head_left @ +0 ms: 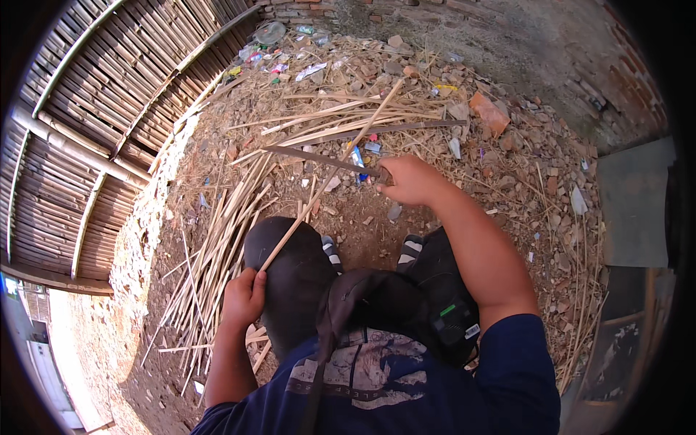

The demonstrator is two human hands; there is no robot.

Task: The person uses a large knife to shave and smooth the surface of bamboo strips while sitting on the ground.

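My left hand (245, 296) is closed around the near end of a long, thin bamboo strip (307, 209), beside my left knee. From there the strip slants up and away to the right, past the knee. In my right hand (412, 181) is the handle of a long knife (319, 156). Its dark blade points left and crosses the strip; whether it touches the strip, I cannot tell. The fingers on the handle are closed, partly hidden behind the back of the hand.
Many bamboo strips lie piled to the left (225, 250), and more strips (341, 119) lie beyond the knife. Rubble, an orange brick piece (489, 114) and litter cover the ground. A bamboo-slat panel (138, 80) stands at left, a brick wall (522, 43) behind.
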